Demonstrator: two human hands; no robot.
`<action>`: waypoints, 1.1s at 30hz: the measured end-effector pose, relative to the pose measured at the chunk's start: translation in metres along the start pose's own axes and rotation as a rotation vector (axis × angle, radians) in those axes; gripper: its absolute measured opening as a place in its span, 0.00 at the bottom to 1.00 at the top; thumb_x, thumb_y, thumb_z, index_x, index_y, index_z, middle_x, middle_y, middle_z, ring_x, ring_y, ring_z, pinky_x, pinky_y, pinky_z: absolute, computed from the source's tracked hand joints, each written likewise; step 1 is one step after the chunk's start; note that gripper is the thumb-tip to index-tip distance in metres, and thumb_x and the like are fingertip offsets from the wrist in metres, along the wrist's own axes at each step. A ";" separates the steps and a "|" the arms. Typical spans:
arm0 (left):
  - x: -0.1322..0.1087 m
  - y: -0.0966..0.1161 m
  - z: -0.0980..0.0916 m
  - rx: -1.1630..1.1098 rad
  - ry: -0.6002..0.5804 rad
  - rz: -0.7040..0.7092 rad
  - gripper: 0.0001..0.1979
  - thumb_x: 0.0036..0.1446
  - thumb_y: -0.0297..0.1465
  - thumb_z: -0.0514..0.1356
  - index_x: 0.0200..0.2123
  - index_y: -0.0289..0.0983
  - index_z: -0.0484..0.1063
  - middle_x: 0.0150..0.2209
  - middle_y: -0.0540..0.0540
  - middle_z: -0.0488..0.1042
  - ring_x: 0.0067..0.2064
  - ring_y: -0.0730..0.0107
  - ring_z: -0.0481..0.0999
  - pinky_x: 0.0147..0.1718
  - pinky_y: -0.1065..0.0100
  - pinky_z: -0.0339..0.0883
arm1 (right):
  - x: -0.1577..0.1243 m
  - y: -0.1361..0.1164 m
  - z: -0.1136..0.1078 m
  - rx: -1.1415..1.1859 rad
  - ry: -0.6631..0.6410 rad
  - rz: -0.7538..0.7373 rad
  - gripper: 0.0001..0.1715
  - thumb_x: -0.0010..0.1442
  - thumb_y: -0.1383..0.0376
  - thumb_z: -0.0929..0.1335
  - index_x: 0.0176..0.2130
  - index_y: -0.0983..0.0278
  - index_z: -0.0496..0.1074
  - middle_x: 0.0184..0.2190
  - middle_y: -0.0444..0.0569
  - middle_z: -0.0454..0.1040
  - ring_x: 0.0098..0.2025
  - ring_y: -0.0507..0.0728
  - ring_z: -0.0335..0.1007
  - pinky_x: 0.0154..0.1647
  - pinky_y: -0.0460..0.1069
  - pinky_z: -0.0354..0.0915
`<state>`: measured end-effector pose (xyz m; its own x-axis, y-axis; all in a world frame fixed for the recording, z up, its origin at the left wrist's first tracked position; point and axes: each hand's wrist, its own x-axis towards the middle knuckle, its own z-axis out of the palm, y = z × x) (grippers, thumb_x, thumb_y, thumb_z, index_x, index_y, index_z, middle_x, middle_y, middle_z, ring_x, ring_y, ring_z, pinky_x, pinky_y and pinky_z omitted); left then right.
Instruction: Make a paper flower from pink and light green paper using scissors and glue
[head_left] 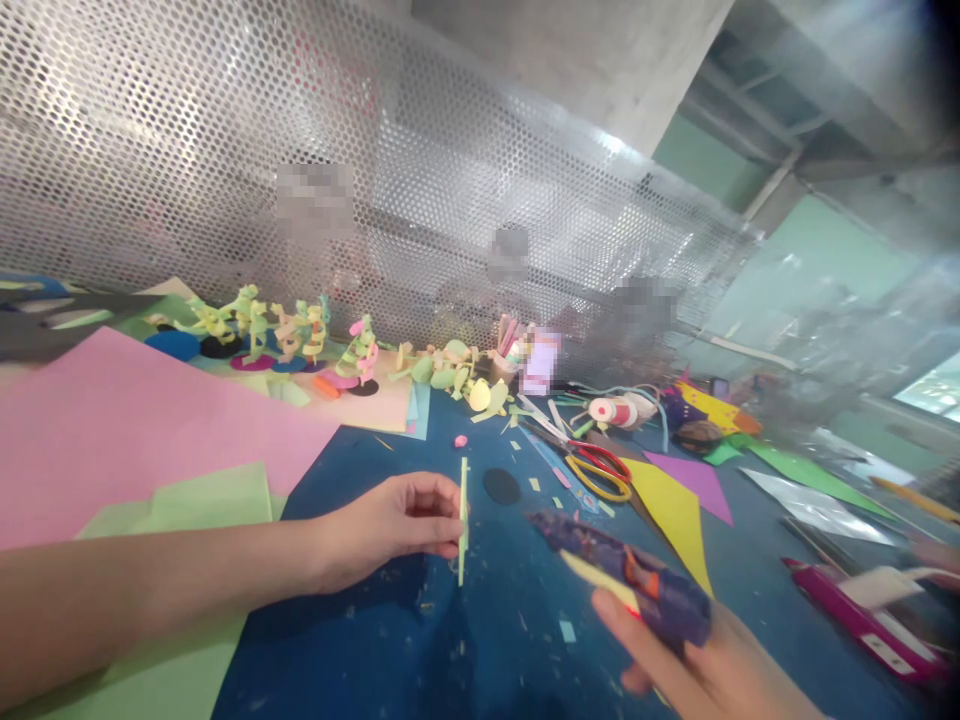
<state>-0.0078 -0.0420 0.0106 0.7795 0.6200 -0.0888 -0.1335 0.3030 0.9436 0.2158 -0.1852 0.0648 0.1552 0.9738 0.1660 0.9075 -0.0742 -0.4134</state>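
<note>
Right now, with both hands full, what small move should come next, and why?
Probably ease the glue gun toward the pale green strip: the left hand pinches the strip upright, and the right hand holds the gun with its nozzle pointing that way, not touching.

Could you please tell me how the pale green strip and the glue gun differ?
The pale green strip is thin and plain, while the glue gun is bulky and mostly dark, with orange and yellow parts. The strip stands nearly upright in the left hand; the glue gun slants in the right hand. Both are held.
</note>
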 end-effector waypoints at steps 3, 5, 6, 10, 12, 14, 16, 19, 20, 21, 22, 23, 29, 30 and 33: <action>0.000 0.000 0.001 -0.001 0.011 0.006 0.08 0.49 0.30 0.64 0.31 0.36 0.68 0.29 0.52 0.69 0.32 0.76 0.70 0.39 0.69 0.65 | 0.014 0.041 0.004 -0.279 0.152 -0.050 0.21 0.58 0.51 0.59 0.41 0.63 0.67 0.37 0.54 0.74 0.36 0.61 0.74 0.32 0.51 0.70; -0.001 0.000 0.001 0.003 0.025 0.006 0.08 0.48 0.31 0.64 0.30 0.36 0.68 0.29 0.52 0.69 0.32 0.76 0.69 0.38 0.70 0.65 | 0.022 0.073 0.013 -0.468 0.199 0.020 0.20 0.59 0.54 0.58 0.41 0.66 0.65 0.35 0.57 0.71 0.32 0.62 0.73 0.28 0.53 0.68; -0.001 0.000 0.001 0.008 0.029 0.005 0.08 0.47 0.31 0.64 0.30 0.36 0.68 0.29 0.52 0.69 0.32 0.76 0.69 0.38 0.70 0.65 | 0.026 0.087 0.017 -0.525 0.196 0.029 0.19 0.58 0.56 0.59 0.41 0.68 0.65 0.35 0.59 0.70 0.32 0.63 0.73 0.30 0.54 0.68; -0.001 0.001 0.001 0.011 0.029 -0.030 0.10 0.48 0.32 0.64 0.35 0.36 0.71 0.32 0.50 0.71 0.34 0.75 0.70 0.39 0.71 0.64 | 0.035 0.107 0.021 -0.579 0.072 0.019 0.19 0.55 0.57 0.63 0.37 0.70 0.71 0.33 0.59 0.71 0.38 0.66 0.71 0.40 0.59 0.66; -0.001 0.002 0.000 -0.010 0.033 -0.046 0.12 0.48 0.31 0.64 0.38 0.37 0.71 0.33 0.50 0.71 0.34 0.76 0.71 0.37 0.72 0.64 | 0.040 0.087 0.013 -0.533 0.093 0.043 0.19 0.54 0.57 0.64 0.38 0.70 0.72 0.38 0.62 0.70 0.43 0.69 0.68 0.42 0.62 0.64; 0.000 0.002 0.000 -0.038 0.029 -0.043 0.12 0.48 0.29 0.64 0.38 0.37 0.70 0.32 0.51 0.71 0.33 0.76 0.71 0.37 0.72 0.64 | 0.047 0.052 0.007 -0.296 0.092 0.016 0.17 0.58 0.58 0.61 0.38 0.66 0.71 0.41 0.58 0.70 0.44 0.65 0.68 0.46 0.60 0.62; 0.000 0.003 0.000 -0.067 0.016 -0.032 0.11 0.48 0.29 0.65 0.35 0.37 0.69 0.31 0.51 0.71 0.33 0.77 0.70 0.36 0.73 0.63 | 0.055 0.013 0.008 0.099 -0.098 -0.028 0.15 0.60 0.58 0.61 0.38 0.63 0.71 0.40 0.52 0.72 0.41 0.58 0.69 0.46 0.55 0.64; 0.000 0.003 0.000 -0.093 0.001 -0.021 0.09 0.48 0.29 0.65 0.32 0.36 0.68 0.28 0.53 0.70 0.31 0.80 0.69 0.34 0.75 0.62 | 0.067 -0.028 0.026 0.706 -0.428 -0.008 0.16 0.57 0.59 0.65 0.44 0.63 0.69 0.38 0.48 0.73 0.40 0.53 0.70 0.44 0.49 0.65; 0.000 0.003 0.000 -0.102 -0.002 -0.018 0.09 0.48 0.29 0.65 0.32 0.36 0.68 0.28 0.53 0.70 0.31 0.80 0.68 0.34 0.75 0.61 | 0.071 -0.034 0.035 0.869 -0.469 0.030 0.15 0.57 0.59 0.66 0.43 0.63 0.69 0.37 0.47 0.73 0.38 0.51 0.70 0.43 0.48 0.65; 0.000 0.003 -0.001 -0.116 -0.004 -0.015 0.09 0.48 0.28 0.65 0.32 0.35 0.68 0.28 0.53 0.70 0.31 0.80 0.68 0.34 0.76 0.61 | 0.075 -0.037 0.045 1.010 -0.494 0.052 0.14 0.57 0.60 0.67 0.42 0.63 0.70 0.35 0.46 0.73 0.36 0.50 0.69 0.42 0.46 0.65; 0.000 0.003 -0.002 -0.132 -0.004 -0.012 0.09 0.48 0.28 0.66 0.32 0.35 0.68 0.28 0.52 0.70 0.31 0.80 0.69 0.34 0.76 0.61 | 0.078 -0.038 0.054 1.131 -0.496 0.076 0.13 0.56 0.60 0.67 0.41 0.64 0.71 0.32 0.44 0.72 0.34 0.48 0.69 0.40 0.45 0.65; 0.001 0.003 -0.002 -0.149 -0.001 -0.008 0.09 0.48 0.28 0.66 0.32 0.35 0.68 0.29 0.52 0.70 0.32 0.80 0.69 0.35 0.75 0.60 | 0.081 -0.038 0.063 1.233 -0.476 0.095 0.11 0.56 0.61 0.68 0.39 0.65 0.72 0.30 0.43 0.71 0.31 0.47 0.68 0.38 0.44 0.64; 0.003 0.003 -0.002 -0.221 0.012 0.049 0.08 0.51 0.31 0.63 0.31 0.33 0.68 0.28 0.50 0.69 0.32 0.77 0.68 0.35 0.74 0.59 | 0.091 -0.027 0.096 1.531 -0.346 0.191 0.10 0.53 0.62 0.70 0.34 0.67 0.74 0.26 0.43 0.70 0.30 0.47 0.68 0.33 0.42 0.66; 0.003 0.004 -0.002 -0.221 0.011 0.063 0.08 0.53 0.32 0.62 0.30 0.33 0.68 0.28 0.49 0.69 0.31 0.77 0.68 0.34 0.73 0.59 | 0.092 -0.026 0.098 1.564 -0.308 0.214 0.10 0.53 0.62 0.71 0.33 0.66 0.74 0.26 0.43 0.70 0.29 0.47 0.68 0.32 0.41 0.67; 0.002 0.004 0.001 -0.182 0.019 0.066 0.10 0.55 0.35 0.59 0.33 0.33 0.67 0.28 0.48 0.69 0.31 0.76 0.67 0.34 0.72 0.59 | 0.092 -0.022 0.100 1.631 -0.195 0.280 0.09 0.50 0.63 0.73 0.33 0.65 0.75 0.26 0.43 0.71 0.27 0.46 0.68 0.31 0.40 0.69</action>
<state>-0.0061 -0.0398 0.0147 0.7541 0.6557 -0.0367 -0.2932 0.3861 0.8746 0.1712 -0.0726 -0.0003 0.0703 0.9897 -0.1246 -0.4904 -0.0745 -0.8683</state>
